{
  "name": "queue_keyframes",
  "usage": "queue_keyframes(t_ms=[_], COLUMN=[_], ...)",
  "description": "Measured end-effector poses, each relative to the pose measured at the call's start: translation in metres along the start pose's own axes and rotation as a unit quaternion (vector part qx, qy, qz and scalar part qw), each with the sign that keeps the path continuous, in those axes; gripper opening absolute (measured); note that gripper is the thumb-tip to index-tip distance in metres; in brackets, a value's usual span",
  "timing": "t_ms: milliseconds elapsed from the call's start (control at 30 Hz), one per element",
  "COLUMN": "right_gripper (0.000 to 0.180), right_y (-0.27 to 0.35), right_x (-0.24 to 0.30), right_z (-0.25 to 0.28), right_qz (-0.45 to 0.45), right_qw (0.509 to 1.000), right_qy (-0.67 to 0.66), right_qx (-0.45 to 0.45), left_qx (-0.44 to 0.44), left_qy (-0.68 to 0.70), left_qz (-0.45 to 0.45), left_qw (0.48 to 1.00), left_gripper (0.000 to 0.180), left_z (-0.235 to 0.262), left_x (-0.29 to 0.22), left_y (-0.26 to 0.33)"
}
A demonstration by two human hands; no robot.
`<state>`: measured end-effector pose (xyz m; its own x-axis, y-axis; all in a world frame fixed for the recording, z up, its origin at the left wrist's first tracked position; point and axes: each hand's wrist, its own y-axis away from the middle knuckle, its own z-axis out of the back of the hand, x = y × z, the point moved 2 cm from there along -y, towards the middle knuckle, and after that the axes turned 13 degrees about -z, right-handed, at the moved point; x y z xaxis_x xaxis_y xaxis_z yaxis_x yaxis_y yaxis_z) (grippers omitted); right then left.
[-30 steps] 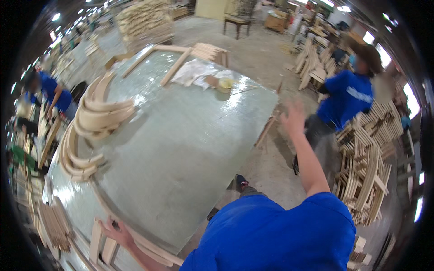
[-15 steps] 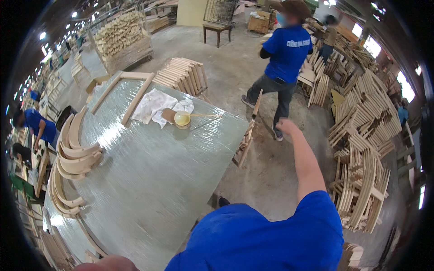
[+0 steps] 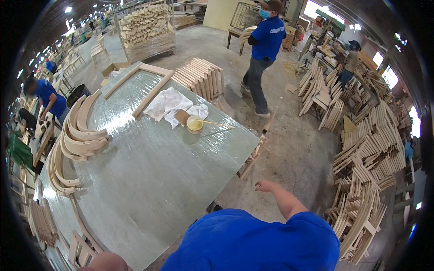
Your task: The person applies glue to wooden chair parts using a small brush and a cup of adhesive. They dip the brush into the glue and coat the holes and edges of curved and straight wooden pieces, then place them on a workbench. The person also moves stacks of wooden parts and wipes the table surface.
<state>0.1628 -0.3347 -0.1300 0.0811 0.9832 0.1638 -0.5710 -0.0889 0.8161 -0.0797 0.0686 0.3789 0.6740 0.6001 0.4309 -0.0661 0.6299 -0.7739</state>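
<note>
My right hand (image 3: 264, 185) hangs over the concrete floor, beside the right corner of a large work table (image 3: 149, 180) covered in clear film. Its fingers are loosely apart and hold nothing. Only a rounded patch of bare skin from my left arm shows at the lower left edge; the left hand itself is out of sight. On the table stands a small tub of pale yellow stuff (image 3: 195, 123) with a thin stick across it. A brown pad (image 3: 182, 117) and white rags (image 3: 165, 105) lie beside it. Curved wooden pieces (image 3: 83, 142) line the left side.
Stacked wooden frames (image 3: 199, 77) stand behind the table; a wooden part (image 3: 258, 149) leans at its right corner. Large piles of wooden parts (image 3: 366, 180) fill the right side. A co-worker in blue (image 3: 264, 45) walks beyond, carrying curved pieces. Another person (image 3: 49, 97) bends at left.
My right hand has dropped lower and closer to my body. My view has turned, shifting the table contents in the picture. The co-worker beyond the table has moved farther off.
</note>
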Motion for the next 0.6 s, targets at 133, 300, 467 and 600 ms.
queue_keyframes(t_ms=[133, 300, 467, 600], right_gripper=[0.054, 0.052, 0.047, 0.046], right_y=[0.016, 0.040, 0.064, 0.070], right_x=[-0.002, -0.004, 0.029, 0.043], right_z=[-0.020, 0.014, 0.041, 0.047], right_qz=[0.002, -0.037, -0.047, -0.035], right_qw=[1.000, 0.994, 0.995, 0.992], right_qy=[-0.002, 0.031, 0.020, 0.001], right_qx=[-0.028, -0.102, -0.090, -0.121], left_qx=[-0.029, -0.056, -0.082, -0.080], left_qy=[-0.017, -0.073, -0.121, -0.161], left_qz=[-0.031, -0.081, -0.059, -0.068], left_qw=[0.999, 0.992, 0.988, 0.981], left_gripper=[0.026, 0.029, 0.030, 0.026], left_z=[0.020, 0.042, 0.051, 0.072], left_x=[0.001, 0.010, 0.005, 0.003], left_y=[0.017, 0.030, 0.039, 0.056])
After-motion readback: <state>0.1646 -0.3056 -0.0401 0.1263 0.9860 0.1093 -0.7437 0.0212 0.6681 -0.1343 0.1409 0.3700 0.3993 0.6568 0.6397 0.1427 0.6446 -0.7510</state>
